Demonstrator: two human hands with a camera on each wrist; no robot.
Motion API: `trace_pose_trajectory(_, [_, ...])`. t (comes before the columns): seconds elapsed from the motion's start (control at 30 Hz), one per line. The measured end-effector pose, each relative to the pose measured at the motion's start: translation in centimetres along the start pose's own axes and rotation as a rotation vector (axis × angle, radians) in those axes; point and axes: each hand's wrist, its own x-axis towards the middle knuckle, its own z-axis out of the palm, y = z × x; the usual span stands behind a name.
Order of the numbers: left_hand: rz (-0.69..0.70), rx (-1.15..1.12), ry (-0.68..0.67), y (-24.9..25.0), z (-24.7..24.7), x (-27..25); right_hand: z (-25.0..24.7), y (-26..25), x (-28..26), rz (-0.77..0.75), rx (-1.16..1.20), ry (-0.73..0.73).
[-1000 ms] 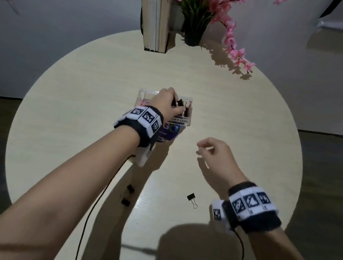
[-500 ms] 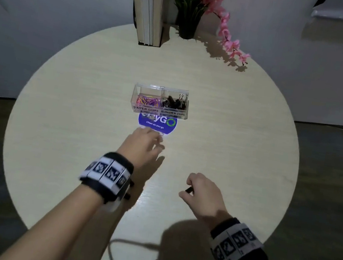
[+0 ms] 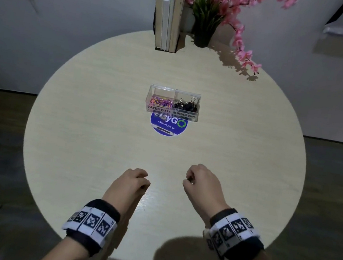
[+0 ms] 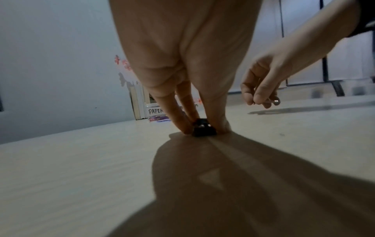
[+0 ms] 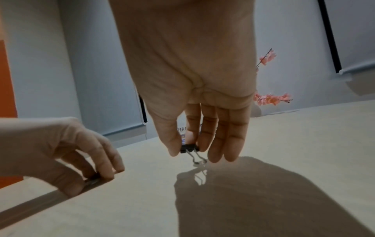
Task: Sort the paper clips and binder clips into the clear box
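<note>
Both hands pinched binder clips near the table's 6 o'clock edge.
The left hand pinched a black binder clip on the round table; at its 3 o'clock, the right hand held a second binder clip clear of the surface. The clear box sat at 12 o'clock, paper clips left, binder clips right.
</note>
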Motion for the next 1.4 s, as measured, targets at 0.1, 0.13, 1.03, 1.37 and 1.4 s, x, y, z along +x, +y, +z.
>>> trace_pose_trajectory(0.1, [-0.01,-0.105,-0.051,-0.1,-0.8,0.7,-0.7,-0.8,1.5,-0.012,0.034,-0.013])
trace_pose_trajectory(0.13, [-0.02,-0.129,-0.059,-0.2,-1.0,0.9,-1.1,-1.3,2.2,-0.023,0.053,-0.014])
trace_pose_trajectory(1.03, [-0.126,-0.442,-0.129,1.8,-3.8,4.6,-0.2,0.9,2.4,0.102,0.544,0.234])
trace_pose_trajectory(1.37, [0.033,-0.069,0.163,7.7,-10.6,21.9,0.5,5.5,-3.4,0.217,0.575,0.228])
trace_pose_trajectory(1.4, [0.028,-0.076,0.169,7.4,-10.7,22.0,0.6,5.9,-3.7,0.232,0.588,0.233])
